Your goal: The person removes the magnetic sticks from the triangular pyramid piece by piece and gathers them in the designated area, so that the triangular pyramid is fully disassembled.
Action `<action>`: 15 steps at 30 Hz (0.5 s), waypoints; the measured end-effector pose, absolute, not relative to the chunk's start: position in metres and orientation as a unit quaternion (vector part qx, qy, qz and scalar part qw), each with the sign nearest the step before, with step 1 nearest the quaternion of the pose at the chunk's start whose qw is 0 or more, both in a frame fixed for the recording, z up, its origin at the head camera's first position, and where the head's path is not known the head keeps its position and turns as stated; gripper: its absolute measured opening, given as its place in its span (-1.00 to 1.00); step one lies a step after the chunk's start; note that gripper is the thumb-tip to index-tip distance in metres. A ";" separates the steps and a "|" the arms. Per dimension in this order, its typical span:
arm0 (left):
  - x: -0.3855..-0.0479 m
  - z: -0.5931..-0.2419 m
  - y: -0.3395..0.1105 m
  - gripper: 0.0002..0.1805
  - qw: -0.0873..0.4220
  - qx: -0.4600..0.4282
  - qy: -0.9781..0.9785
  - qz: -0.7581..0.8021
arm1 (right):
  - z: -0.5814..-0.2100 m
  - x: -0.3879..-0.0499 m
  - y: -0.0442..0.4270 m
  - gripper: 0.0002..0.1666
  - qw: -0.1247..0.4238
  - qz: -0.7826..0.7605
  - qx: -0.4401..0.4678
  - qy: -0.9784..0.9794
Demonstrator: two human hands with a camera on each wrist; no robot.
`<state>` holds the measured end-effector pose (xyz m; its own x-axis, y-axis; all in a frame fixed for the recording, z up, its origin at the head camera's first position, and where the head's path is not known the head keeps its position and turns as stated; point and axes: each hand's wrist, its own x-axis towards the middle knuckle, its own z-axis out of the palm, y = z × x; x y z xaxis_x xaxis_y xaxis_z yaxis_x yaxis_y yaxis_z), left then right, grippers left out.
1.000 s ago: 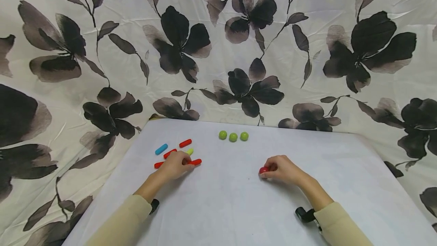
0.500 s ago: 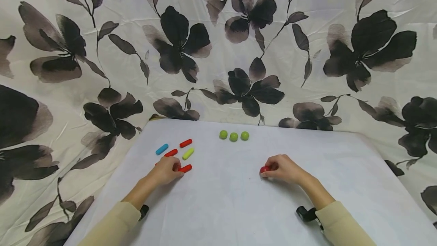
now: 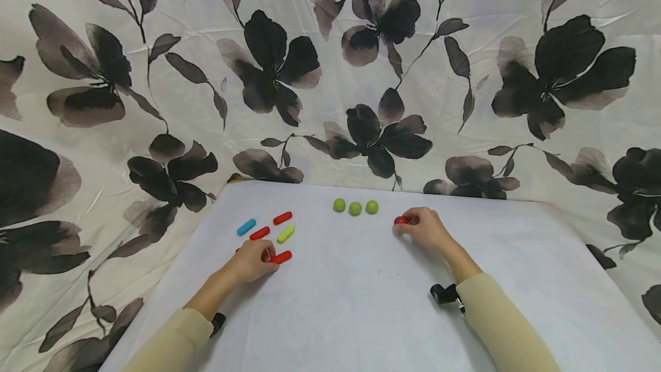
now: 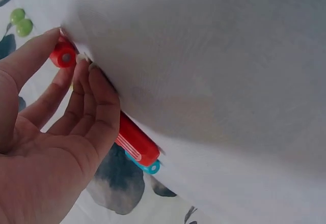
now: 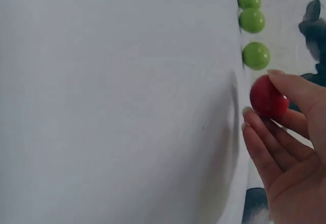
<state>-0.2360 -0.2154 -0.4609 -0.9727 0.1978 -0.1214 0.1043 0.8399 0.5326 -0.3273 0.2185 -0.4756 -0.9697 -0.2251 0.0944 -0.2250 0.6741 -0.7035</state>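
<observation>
My left hand (image 3: 253, 260) pinches a short red stick (image 3: 282, 257) between thumb and finger at the table's left. In the left wrist view the stick's (image 4: 64, 56) round end faces the camera, and another red stick (image 4: 137, 141) lies behind the curled fingers. My right hand (image 3: 426, 227) pinches a red ball (image 3: 400, 220) near the back of the table. Up close in the right wrist view, thumb and fingertips hold the red ball (image 5: 267, 96). To its left in the head view, three green balls (image 3: 355, 208) stand in a row, apart from it.
Beyond my left hand lie a blue stick (image 3: 246, 227), a yellow-green stick (image 3: 286, 233) and red sticks (image 3: 282, 217); one red stick is mostly hidden by the hand. A white cloth covers the table (image 3: 330, 314). A floral curtain (image 3: 320, 73) hangs behind the back edge.
My left hand drew the red stick left and nearer, then stayed put. My right hand has since carried the red ball toward the back edge, close to the green balls.
</observation>
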 end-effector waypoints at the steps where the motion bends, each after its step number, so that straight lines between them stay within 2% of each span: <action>1: -0.235 -0.461 -0.216 -0.76 0.087 0.078 0.955 0.273 | -0.477 -0.332 0.217 -0.65 -0.004 -0.390 -0.114 0.914; 10: -0.235 -0.461 -0.215 -0.76 0.076 0.082 0.954 0.279 | -0.484 -0.365 0.203 -0.61 -0.039 -0.388 -0.044 0.920; 15: -0.234 -0.460 -0.214 -0.75 0.089 0.075 0.952 0.282 | -0.489 -0.372 0.202 -0.53 -0.037 -0.377 -0.037 0.925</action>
<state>-0.2340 -0.2145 -0.4604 -0.9729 0.1937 -0.1260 0.0938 0.8294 0.5507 -0.3719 0.2018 -0.4890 -0.9945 -0.0408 0.0962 -0.0964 0.7134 -0.6941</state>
